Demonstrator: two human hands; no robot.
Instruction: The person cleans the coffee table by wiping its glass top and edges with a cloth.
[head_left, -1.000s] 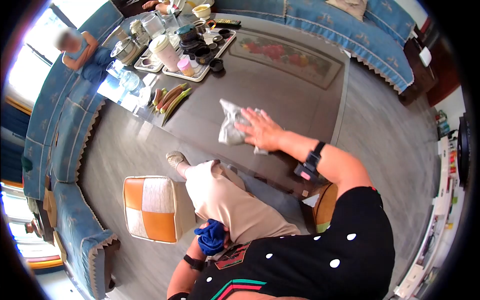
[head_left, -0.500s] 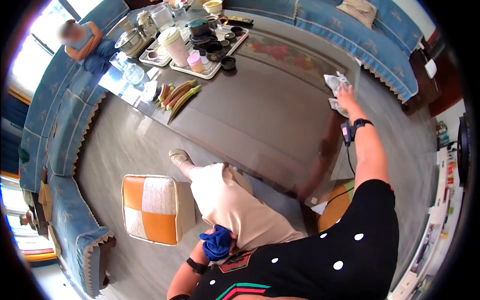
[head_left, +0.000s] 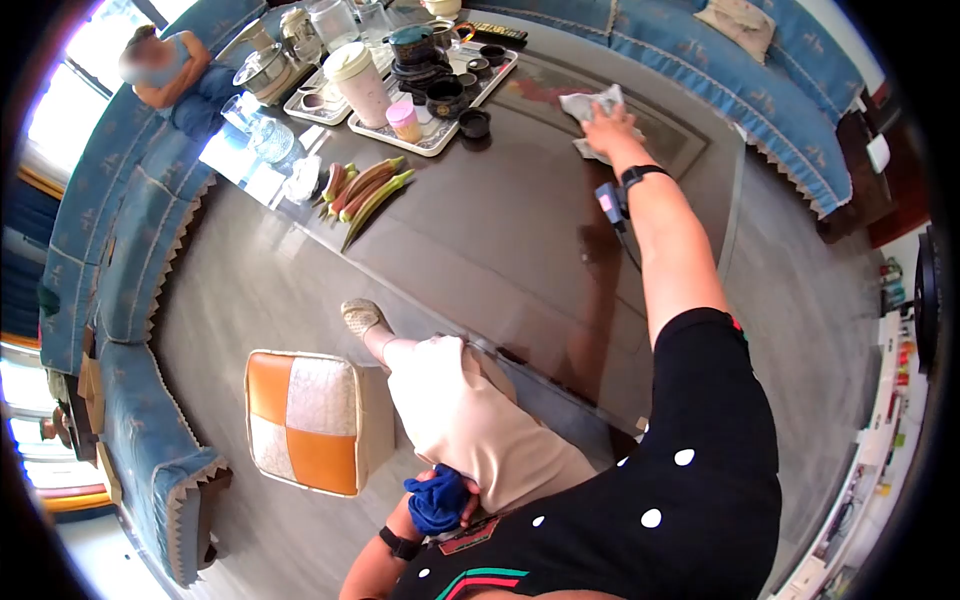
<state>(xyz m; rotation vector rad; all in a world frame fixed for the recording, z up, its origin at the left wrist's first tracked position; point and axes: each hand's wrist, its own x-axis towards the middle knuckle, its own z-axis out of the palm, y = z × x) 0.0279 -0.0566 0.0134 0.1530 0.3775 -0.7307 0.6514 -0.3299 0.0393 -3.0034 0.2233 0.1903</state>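
Observation:
My right hand lies spread on a white cloth, pressing it against the glass-topped table. The cloth shows beyond my fingertips and to the left of the hand. Low in the view, by my lap, my left hand is closed around a bunched dark blue cloth, which covers most of its fingers. Several okra-like pods, green and reddish, rest near the table's left edge.
A tray bears a lidded cup, a pink-lidded jar and dark tea ware. A glass jug stands left of it. An orange-and-white stool is on the floor. A person sits on the blue sofa.
My right hand and the white cloth have moved left and farther across the table, away from its right edge. My left hand still holds the blue cloth by my lap.

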